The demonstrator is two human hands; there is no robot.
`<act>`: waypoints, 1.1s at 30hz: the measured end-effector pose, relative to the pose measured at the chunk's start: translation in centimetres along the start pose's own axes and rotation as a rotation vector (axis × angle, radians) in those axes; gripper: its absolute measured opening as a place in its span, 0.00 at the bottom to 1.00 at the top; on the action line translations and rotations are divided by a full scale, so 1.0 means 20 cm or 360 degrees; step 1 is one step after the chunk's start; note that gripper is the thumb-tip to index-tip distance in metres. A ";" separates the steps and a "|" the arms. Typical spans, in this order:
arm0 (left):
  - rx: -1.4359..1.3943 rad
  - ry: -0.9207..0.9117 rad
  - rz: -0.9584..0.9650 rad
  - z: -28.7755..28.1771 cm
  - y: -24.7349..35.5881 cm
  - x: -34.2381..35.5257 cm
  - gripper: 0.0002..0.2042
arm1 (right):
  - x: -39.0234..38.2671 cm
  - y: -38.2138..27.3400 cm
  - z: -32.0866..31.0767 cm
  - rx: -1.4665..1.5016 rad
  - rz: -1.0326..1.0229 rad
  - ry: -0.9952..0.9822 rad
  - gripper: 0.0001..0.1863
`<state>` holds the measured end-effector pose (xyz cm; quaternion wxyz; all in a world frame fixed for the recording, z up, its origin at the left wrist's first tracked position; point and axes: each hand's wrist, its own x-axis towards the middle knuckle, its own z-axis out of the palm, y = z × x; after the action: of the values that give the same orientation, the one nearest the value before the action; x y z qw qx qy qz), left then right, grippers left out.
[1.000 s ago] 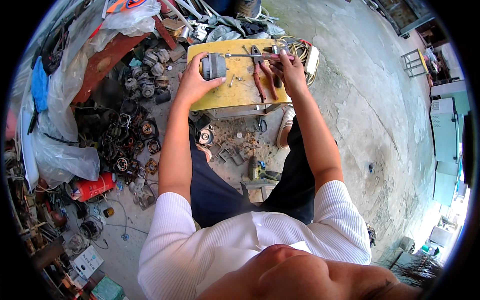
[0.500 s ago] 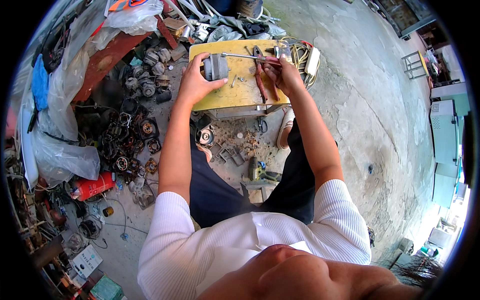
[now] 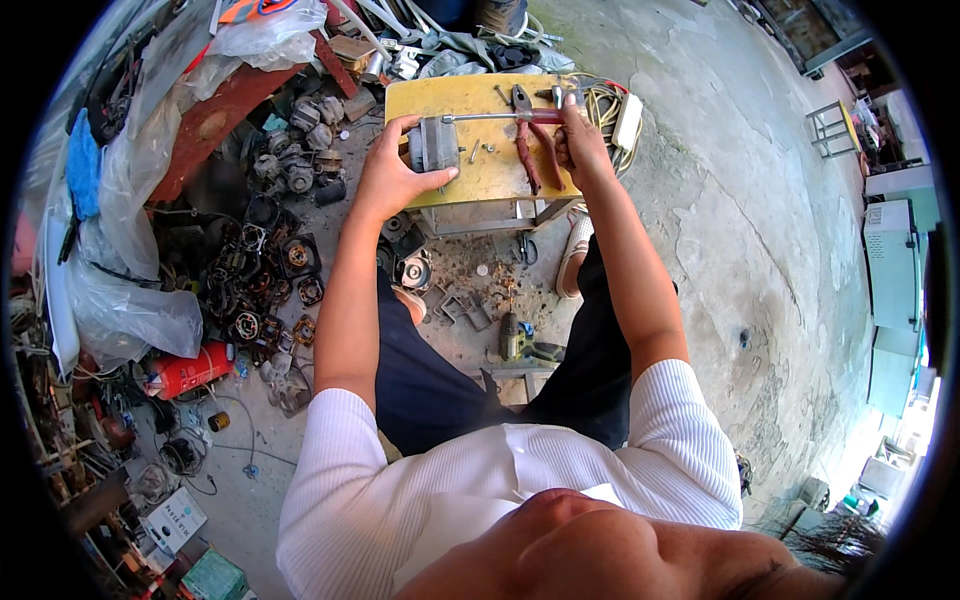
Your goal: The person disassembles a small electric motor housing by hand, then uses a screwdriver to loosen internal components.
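My left hand (image 3: 405,168) grips a grey cylindrical motor housing (image 3: 436,145) lying sideways on the yellow tabletop (image 3: 430,95). My right hand (image 3: 582,142) holds a screwdriver (image 3: 542,116) by its translucent red handle, its long metal shaft lying level and reaching left to the housing. Beneath the screwdriver are worn red-handled pliers (image 3: 525,155). A small bolt (image 3: 474,153) and a nut lie between housing and pliers, and another bolt (image 3: 503,94) lies farther back. A dark-headed tool at the back right is partly hidden by my right hand.
Piles of motors and parts (image 3: 300,170) cover the floor at left, beside plastic sheeting (image 3: 130,310). Coiled cable with a white power strip (image 3: 628,122) is right of the table. A drill (image 3: 512,338) lies between my legs. A stool (image 3: 835,130) and cabinets stand far right.
The housing and my left hand have shifted slightly toward me and to the right. My right thumb has moved up on the screwdriver handle since half a second ago.
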<state>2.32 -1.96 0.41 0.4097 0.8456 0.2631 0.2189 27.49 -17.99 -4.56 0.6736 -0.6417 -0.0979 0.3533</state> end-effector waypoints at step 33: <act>0.0181 0.0000 0.0012 -0.01 -0.03 0.00 0.46 | -0.12 -0.01 0.11 0.0723 -0.0229 -0.0042 0.17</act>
<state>2.12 -1.56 -0.01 0.3602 0.8685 0.2719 0.2053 24.48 -17.60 -3.23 0.8229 -0.4604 -0.0702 0.3255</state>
